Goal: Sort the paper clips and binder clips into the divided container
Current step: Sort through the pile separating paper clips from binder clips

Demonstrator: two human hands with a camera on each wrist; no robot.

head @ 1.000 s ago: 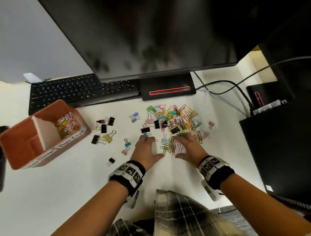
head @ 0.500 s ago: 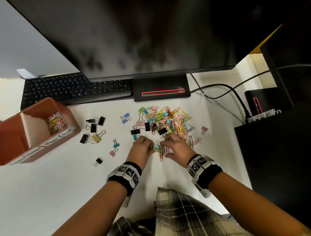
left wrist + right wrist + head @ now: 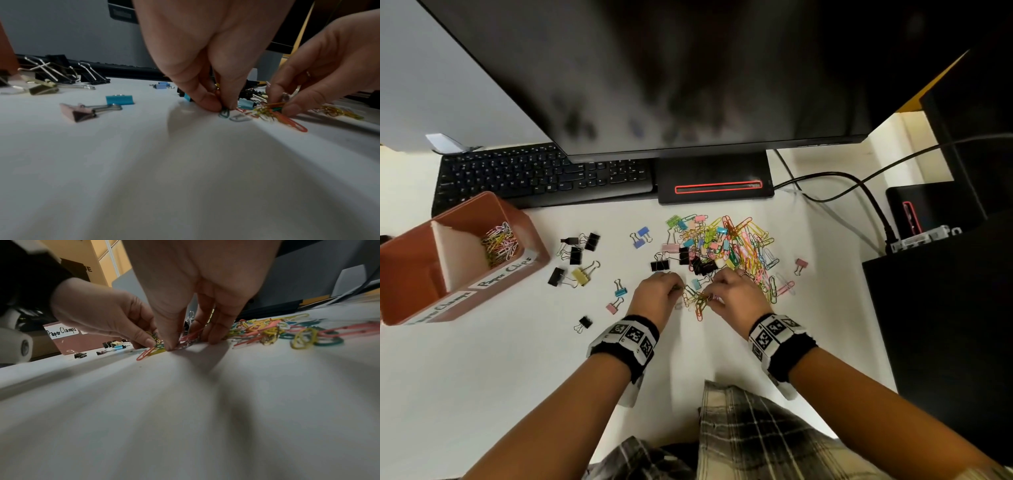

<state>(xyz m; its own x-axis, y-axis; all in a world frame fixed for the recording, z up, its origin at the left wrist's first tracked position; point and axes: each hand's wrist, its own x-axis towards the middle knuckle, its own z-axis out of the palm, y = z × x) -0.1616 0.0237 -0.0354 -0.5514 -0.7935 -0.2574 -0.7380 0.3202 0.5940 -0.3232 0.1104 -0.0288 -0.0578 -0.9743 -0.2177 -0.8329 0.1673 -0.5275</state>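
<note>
A mixed heap of coloured paper clips and small binder clips (image 3: 726,245) lies on the white desk in front of the monitor base. My left hand (image 3: 659,294) pinches a small green paper clip (image 3: 224,112) against the desk at the heap's near edge. Just to its right, my right hand (image 3: 732,294) pinches a small bunch of paper clips (image 3: 698,303) (image 3: 156,348), with a long orange one sticking out toward me. The brown divided container (image 3: 530,233) stands tilted at the left, with several paper clips (image 3: 500,241) in the compartment labelled Paper Clips.
Loose black, yellow, blue and pink binder clips (image 3: 575,255) lie scattered between the container and the heap. A black keyboard (image 3: 541,178) and monitor base (image 3: 714,181) sit behind. Cables (image 3: 859,192) and a black box (image 3: 945,308) bound the right side.
Both hands went from lying flat on the near edge of the heap to curling inward toward each other. They now pinch paper clips between them.
</note>
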